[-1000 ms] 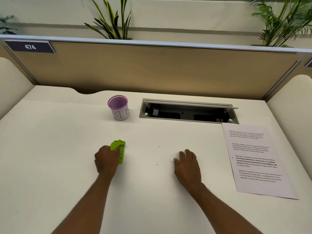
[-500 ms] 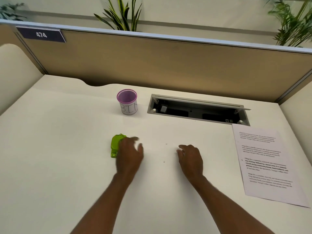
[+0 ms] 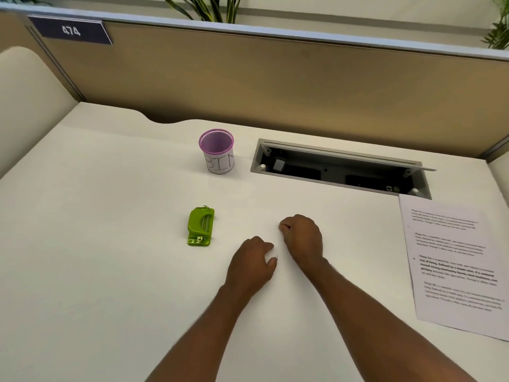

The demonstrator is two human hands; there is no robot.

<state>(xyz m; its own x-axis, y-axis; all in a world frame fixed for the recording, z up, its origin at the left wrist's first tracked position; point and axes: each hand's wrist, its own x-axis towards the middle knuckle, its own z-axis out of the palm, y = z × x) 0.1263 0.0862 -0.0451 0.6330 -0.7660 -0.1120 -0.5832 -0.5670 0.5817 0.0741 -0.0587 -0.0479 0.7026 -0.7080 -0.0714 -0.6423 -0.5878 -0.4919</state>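
A green hole punch lies on the white desk, with neither hand touching it. To its right, my left hand rests on the desk, thumb and forefinger slightly apart on either side of a tiny white paper speck. Just beyond it, my right hand has its fingers curled and their tips bunched down on the desk. Whatever lies under those tips is hidden. A purple mesh cup with a paper label reading BIN stands behind the punch.
A printed sheet of paper lies at the right edge of the desk. An open cable tray is sunk into the desk behind the hands. A tan partition closes off the back.
My left hand let go of the hole punch and moved right, toward my right hand. My right hand curled its flat fingers into a bunch. The camera tilted down and nearer.
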